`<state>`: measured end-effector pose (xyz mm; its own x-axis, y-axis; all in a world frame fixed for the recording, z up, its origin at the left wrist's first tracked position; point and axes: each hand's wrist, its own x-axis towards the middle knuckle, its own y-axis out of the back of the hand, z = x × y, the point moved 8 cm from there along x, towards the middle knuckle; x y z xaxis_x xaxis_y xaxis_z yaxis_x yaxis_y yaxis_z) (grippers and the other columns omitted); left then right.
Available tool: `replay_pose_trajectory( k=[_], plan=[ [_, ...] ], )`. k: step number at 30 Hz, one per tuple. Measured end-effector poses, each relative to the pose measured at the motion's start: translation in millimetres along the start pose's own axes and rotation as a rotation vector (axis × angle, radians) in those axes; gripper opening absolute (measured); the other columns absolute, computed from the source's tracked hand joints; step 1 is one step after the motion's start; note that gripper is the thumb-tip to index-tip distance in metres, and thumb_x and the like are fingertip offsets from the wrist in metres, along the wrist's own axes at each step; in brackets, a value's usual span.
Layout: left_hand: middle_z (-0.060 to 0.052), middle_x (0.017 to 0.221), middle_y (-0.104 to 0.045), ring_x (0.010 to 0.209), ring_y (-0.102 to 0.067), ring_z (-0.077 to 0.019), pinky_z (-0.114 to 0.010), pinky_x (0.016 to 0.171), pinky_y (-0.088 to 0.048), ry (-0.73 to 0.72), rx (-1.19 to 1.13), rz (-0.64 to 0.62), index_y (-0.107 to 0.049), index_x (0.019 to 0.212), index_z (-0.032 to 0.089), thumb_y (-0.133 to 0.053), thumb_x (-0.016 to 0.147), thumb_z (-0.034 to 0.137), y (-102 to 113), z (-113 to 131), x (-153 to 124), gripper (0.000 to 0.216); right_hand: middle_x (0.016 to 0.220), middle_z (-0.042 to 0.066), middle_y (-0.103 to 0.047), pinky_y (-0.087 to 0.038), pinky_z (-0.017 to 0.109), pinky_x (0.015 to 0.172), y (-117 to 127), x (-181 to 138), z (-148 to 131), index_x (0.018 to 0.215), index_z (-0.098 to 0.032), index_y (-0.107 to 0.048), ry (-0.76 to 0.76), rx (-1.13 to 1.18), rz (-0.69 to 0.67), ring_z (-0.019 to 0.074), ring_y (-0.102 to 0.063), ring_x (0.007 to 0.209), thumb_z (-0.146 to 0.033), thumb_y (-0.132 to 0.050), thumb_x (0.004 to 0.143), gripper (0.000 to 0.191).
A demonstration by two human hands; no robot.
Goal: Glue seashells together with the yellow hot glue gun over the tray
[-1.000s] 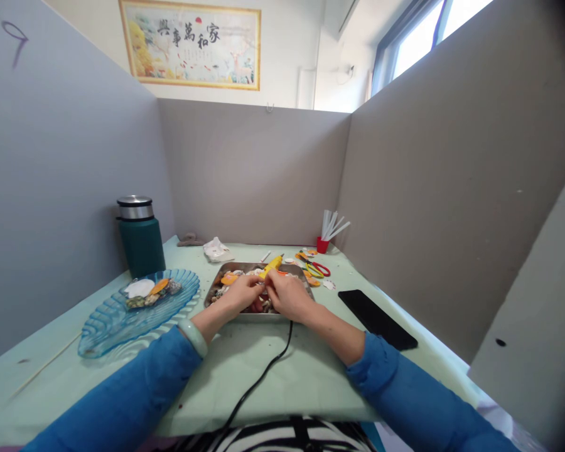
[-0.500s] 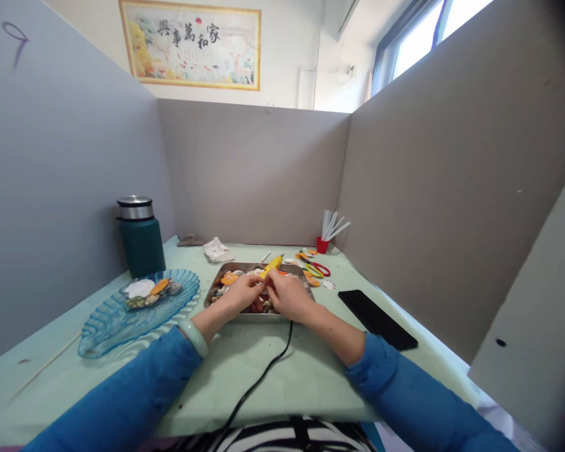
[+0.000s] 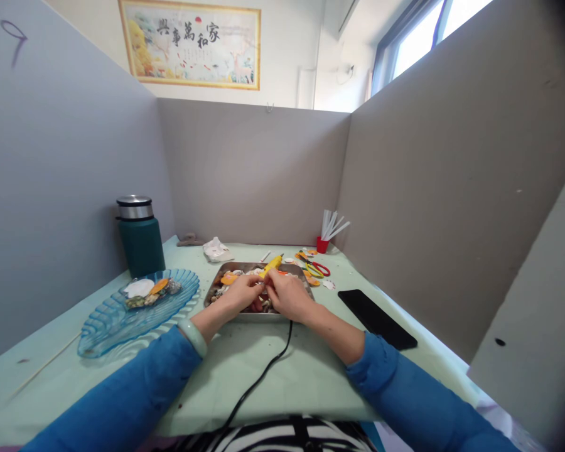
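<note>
Both hands meet above a metal tray [image 3: 245, 318] full of small shells and stones. My left hand [image 3: 243, 292] comes in from the left, its fingertips pinched together close to those of the other hand. My right hand [image 3: 289, 296] is likewise closed, with bent fingers over the tray's middle. Whatever lies between the fingertips is too small and too covered to make out. Just beyond the fingers a yellow glue gun [image 3: 272, 265] rests on the tray. Its black cord [image 3: 263, 375] runs toward me over the table.
At left are a blue shell-shaped plate [image 3: 122, 329] bearing shells and a green bottle [image 3: 141, 245]. Scissors [image 3: 317, 269], a red cup [image 3: 322, 246] of white sticks and a black flat slab [image 3: 376, 319] are on the right. Grey partitions [image 3: 254, 169] enclose the table.
</note>
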<state>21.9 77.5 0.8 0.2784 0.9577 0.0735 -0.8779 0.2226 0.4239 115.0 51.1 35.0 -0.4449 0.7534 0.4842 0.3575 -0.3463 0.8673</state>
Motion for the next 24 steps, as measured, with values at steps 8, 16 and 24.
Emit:
replay_pose_trajectory(
  k=[8,16,24],
  plan=[
    [0.004,0.043,-0.054,0.041,-0.054,-0.0116,-0.020,0.045,-0.041,0.007,-0.001,-0.005,-0.055,0.076,0.016,-0.047,0.076,0.024,-0.4,-0.7,0.4,0.011,0.082,0.005,-0.066,-0.031,0.024,0.060,1.8,-0.4,-0.8,0.098,-0.018,-0.049,0.006,-0.008,0.008,0.0169,-0.060,0.073,-0.023,-0.039,0.088,0.015],
    [0.004,0.043,-0.054,0.040,-0.054,-0.0112,-0.019,0.044,-0.040,0.039,-0.001,0.001,-0.055,0.078,0.016,-0.046,0.077,0.021,-0.6,0.7,-2.1,0.011,0.082,0.005,-0.065,-0.032,0.024,0.060,1.1,-0.2,-0.9,0.099,-0.017,-0.049,-0.004,-0.012,-0.018,0.0167,-0.059,0.073,-0.023,-0.039,0.088,0.016],
    [0.004,0.043,-0.054,0.041,-0.054,-0.0116,-0.020,0.045,-0.041,0.027,-0.016,-0.010,-0.054,0.076,0.016,-0.047,0.076,0.022,-1.5,-0.6,-0.4,0.010,0.081,0.005,-0.065,-0.031,0.024,0.060,1.3,-0.2,-0.8,0.098,-0.018,-0.049,0.012,0.005,0.008,0.0163,-0.059,0.072,-0.023,-0.039,0.088,0.015]
  ],
)
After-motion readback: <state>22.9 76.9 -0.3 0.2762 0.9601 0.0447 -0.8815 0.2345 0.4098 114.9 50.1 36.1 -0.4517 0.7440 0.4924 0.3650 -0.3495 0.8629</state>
